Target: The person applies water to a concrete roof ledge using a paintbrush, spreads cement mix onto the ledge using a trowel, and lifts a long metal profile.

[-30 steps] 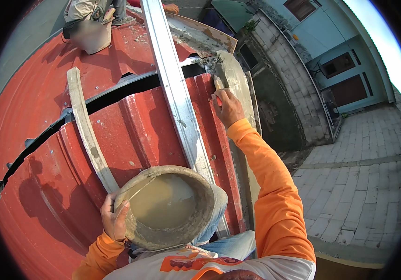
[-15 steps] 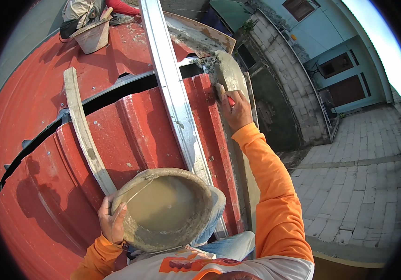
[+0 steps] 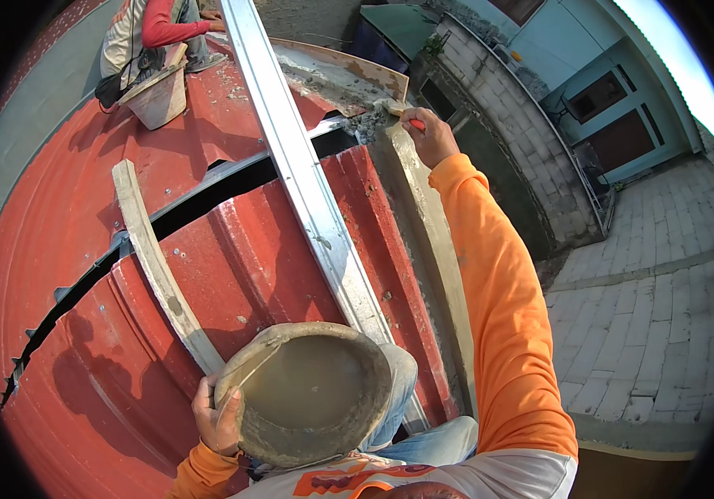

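Observation:
My left hand point(image 3: 218, 416) is closed on the rim of a mud-caked bucket point(image 3: 378, 378), which rests against my leg. Murky grey-brown water point(image 3: 311, 382) fills part of it, and a thin wire handle lies along its rim. Stretched far forward, my right hand point(image 3: 432, 137) is closed around the red handle of a brush point(image 3: 417, 125). The tip of the brush touches or hovers just over the far end of a wet cement wall top point(image 3: 423, 195); the contact is too small to make out.
Red corrugated roof sheets point(image 3: 199, 258) carry a long metal channel point(image 3: 290, 158) and a wooden strip point(image 3: 153, 258). A dark gap point(image 3: 207, 193) splits the sheets. Another person point(image 3: 153, 37) crouches at far left beside a mortar bucket point(image 3: 157, 100). Right of the wall, the paved yard point(image 3: 623, 333) lies far below.
My right hand has moved forward and slightly right along the wall top with the brush. The bucket stays in my left hand. The other person's red-sleeved arm shows more as the view shifts.

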The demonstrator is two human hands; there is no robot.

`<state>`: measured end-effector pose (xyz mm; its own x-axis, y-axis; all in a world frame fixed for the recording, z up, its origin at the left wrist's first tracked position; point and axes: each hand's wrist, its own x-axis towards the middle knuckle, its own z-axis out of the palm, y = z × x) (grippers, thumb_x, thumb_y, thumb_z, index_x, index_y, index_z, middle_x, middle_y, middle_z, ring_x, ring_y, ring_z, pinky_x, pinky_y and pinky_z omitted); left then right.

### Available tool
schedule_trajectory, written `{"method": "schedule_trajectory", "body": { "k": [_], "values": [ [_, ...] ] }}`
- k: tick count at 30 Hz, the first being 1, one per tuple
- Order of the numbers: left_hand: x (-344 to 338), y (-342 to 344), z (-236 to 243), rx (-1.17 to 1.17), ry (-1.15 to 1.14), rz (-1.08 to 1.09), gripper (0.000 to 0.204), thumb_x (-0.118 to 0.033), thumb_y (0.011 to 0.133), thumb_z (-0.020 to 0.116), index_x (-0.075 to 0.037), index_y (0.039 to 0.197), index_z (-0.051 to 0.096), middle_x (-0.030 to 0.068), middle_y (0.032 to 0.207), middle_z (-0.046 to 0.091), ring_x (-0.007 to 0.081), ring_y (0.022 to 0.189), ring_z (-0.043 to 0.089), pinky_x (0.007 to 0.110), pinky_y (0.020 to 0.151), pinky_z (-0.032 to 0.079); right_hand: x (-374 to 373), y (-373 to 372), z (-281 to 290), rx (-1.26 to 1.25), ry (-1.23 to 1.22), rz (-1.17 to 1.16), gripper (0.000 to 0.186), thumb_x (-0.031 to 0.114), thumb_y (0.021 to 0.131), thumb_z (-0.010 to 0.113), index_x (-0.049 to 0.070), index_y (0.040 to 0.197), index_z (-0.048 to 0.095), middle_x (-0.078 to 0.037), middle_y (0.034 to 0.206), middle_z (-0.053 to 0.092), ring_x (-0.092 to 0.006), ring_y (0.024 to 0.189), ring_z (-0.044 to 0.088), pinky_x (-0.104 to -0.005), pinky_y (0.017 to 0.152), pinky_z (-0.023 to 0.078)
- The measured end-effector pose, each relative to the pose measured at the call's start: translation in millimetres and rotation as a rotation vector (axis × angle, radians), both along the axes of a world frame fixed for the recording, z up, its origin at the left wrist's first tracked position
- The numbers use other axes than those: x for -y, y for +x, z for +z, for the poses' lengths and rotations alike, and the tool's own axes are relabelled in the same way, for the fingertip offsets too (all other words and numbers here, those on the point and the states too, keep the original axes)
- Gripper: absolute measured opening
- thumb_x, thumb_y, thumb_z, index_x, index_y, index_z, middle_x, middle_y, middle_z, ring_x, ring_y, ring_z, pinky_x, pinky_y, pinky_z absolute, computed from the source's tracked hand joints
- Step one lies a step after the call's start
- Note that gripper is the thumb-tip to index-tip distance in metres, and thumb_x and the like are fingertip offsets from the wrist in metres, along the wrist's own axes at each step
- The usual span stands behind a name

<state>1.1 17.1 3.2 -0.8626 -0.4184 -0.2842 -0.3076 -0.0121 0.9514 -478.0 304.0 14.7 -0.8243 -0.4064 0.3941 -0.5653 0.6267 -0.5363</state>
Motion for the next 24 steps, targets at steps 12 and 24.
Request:
{"method": "schedule_trajectory", "body": {
  "k": [12, 24],
  "values": [
    [2, 0, -3, -0.041, -0.022, 0.000, 0.045, -0.037, 0.087, 0.062, 0.005, 0.105, 0.057, 0.0092, 0.089, 0.061, 0.0154, 0.080, 0.055, 0.030, 0.075, 0.045, -15, -54, -1, 0.140, -0.655, -0.337, 0.015, 0.011, 0.078, 0.069, 0.004, 0.089, 0.065, -0.004, 0.080, 0.064, -0.0092, 0.069, 0.057, -0.0240, 0.064, 0.047],
    [-7, -8, 9, -0.025, -0.142, -0.019, 0.041, -0.036, 0.089, 0.059, 0.003, 0.101, 0.057, 0.0085, 0.086, 0.060, 0.0163, 0.077, 0.053, 0.030, 0.071, 0.044, -129, 26, -21, 0.541, -1.073, -0.319, 0.011, 0.009, 0.085, 0.064, 0.003, 0.089, 0.055, -0.011, 0.097, 0.066, -0.0136, 0.073, 0.063, -0.0264, 0.068, 0.057]
  ]
}}
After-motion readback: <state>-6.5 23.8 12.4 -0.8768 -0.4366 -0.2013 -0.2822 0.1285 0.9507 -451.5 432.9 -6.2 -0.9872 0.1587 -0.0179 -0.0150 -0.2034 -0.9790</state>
